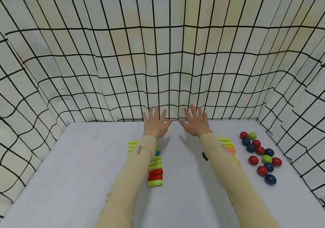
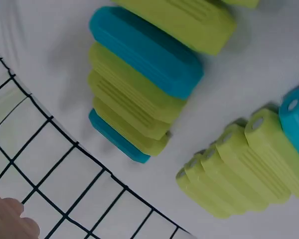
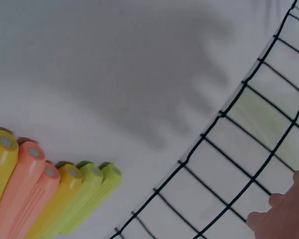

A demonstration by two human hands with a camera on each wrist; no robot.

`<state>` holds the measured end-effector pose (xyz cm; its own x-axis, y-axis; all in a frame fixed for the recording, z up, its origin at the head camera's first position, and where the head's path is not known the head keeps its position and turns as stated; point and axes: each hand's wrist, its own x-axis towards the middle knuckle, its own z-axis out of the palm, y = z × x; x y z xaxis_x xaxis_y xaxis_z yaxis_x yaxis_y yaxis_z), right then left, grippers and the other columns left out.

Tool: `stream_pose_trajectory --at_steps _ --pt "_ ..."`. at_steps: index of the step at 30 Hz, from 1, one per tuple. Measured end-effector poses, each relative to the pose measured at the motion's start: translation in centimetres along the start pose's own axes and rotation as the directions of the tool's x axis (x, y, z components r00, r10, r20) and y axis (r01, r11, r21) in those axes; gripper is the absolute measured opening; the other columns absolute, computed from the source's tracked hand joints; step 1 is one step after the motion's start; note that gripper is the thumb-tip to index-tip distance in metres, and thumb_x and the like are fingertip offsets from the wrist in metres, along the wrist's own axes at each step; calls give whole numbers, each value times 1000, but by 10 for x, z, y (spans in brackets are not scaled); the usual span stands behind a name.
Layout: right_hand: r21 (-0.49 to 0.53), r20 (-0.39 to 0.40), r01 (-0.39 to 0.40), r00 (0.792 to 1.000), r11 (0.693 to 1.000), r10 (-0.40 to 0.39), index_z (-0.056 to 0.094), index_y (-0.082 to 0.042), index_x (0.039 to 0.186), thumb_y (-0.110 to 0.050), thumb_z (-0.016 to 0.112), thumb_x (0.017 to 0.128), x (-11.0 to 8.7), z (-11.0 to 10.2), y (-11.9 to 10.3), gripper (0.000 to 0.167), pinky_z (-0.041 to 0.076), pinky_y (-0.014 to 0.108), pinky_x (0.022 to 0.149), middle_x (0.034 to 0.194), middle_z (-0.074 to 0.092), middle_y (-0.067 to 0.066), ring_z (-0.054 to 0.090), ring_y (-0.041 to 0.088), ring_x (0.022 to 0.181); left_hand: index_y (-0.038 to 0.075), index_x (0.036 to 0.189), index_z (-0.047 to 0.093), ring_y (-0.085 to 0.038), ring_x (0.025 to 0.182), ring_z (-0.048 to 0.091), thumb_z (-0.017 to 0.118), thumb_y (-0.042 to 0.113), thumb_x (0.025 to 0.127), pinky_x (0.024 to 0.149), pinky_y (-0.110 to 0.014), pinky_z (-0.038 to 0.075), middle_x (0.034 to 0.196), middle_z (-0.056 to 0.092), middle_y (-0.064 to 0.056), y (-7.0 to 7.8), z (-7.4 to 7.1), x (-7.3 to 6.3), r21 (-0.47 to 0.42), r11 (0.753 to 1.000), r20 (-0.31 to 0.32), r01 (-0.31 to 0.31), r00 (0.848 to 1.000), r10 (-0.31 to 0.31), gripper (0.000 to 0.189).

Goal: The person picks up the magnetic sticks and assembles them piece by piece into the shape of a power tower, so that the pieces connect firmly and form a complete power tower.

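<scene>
Both hands are held out over the far part of the white table with fingers spread and nothing in them. My left hand (image 1: 154, 125) is above and beyond two rows of plastic bars; beneath its forearm lie lime bars (image 1: 155, 166), red bars (image 1: 155, 174) and a blue bar (image 1: 157, 153). The left wrist view shows teal bars (image 2: 147, 52) and lime bars (image 2: 229, 174), some with grey discs on their ends. My right hand (image 1: 196, 124) is past a row of yellow bars (image 3: 55, 204), pink bars (image 3: 21, 186) and lime bars (image 3: 97, 196), which its sleeve partly hides.
On the right lie several egg-shaped pieces: red (image 1: 253, 160), dark blue (image 1: 270, 179) and lime (image 1: 266, 159). A black grid net (image 1: 169, 73) over white cloth rises at the table's back and both sides. A small black item (image 1: 205, 156) shows beside the right forearm.
</scene>
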<state>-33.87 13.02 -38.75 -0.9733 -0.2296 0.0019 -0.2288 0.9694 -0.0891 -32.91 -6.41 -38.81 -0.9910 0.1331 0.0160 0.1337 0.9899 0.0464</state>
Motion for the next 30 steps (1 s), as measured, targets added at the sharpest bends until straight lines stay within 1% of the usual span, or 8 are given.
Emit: stream_pose_trajectory --at_steps 5,9,11,14,17,20,23,30 --pt "28 -3 72 997 997 -72 8 -17 158 -52 32 103 -18 -11 7 70 12 63 114 163 -1 14 4 44 147 24 158 15 -36 149 0 24 56 103 116 -61 2 163 5 -12 -7 -6 -9 -86 985 37 -149 988 153 64" --pt "102 -41 161 987 982 -158 15 -9 157 -43 43 103 -52 -18 23 70 14 62 114 161 8 20 12 45 145 17 156 24 -34 149 7 34 49 104 117 -58 9 162 12 -13 -21 -15 -32 -229 928 19 -294 952 306 62" --pt "148 -55 201 979 968 -195 17 -7 156 -41 46 102 -74 -17 35 70 14 60 115 160 11 22 14 45 144 13 154 30 -32 148 14 43 46 103 117 -54 14 161 18 -13 -29 -16 -50 -365 864 -4 -346 929 371 61" --pt "248 -64 231 973 941 -222 18 -5 156 -39 49 101 -110 -14 56 71 15 61 114 159 14 23 16 45 144 11 149 40 -29 143 30 55 40 99 115 -47 27 156 33 -9 -40 -11 -81 -593 723 -30 -355 907 421 59" --pt "367 -52 199 980 909 -193 18 -6 156 -40 50 101 -143 -12 75 72 18 66 111 159 14 22 15 46 143 8 141 50 -30 132 46 64 31 96 108 -43 39 146 47 -8 -49 1 -112 -767 568 -41 -298 906 420 53" --pt "426 -59 151 989 892 -139 21 -5 155 -40 50 101 -169 -11 91 70 21 70 106 158 19 23 17 47 142 5 130 59 -29 120 55 69 22 92 100 -38 48 132 57 -10 -54 15 -140 -841 482 -41 -246 917 397 42" --pt "438 -69 98 995 894 -76 28 -1 151 -39 52 100 -189 -6 105 68 27 70 104 154 28 26 24 48 138 4 119 65 -24 107 60 72 15 90 91 -33 53 117 64 -9 -55 29 -161 -826 501 -42 -258 915 402 32" --pt "439 -126 25 991 898 34 47 2 139 -29 58 99 -219 10 133 52 48 60 89 135 50 26 50 44 116 7 105 70 -18 89 61 75 6 85 79 -30 55 99 66 -1 -51 48 -189 -706 629 -33 -326 902 430 21"
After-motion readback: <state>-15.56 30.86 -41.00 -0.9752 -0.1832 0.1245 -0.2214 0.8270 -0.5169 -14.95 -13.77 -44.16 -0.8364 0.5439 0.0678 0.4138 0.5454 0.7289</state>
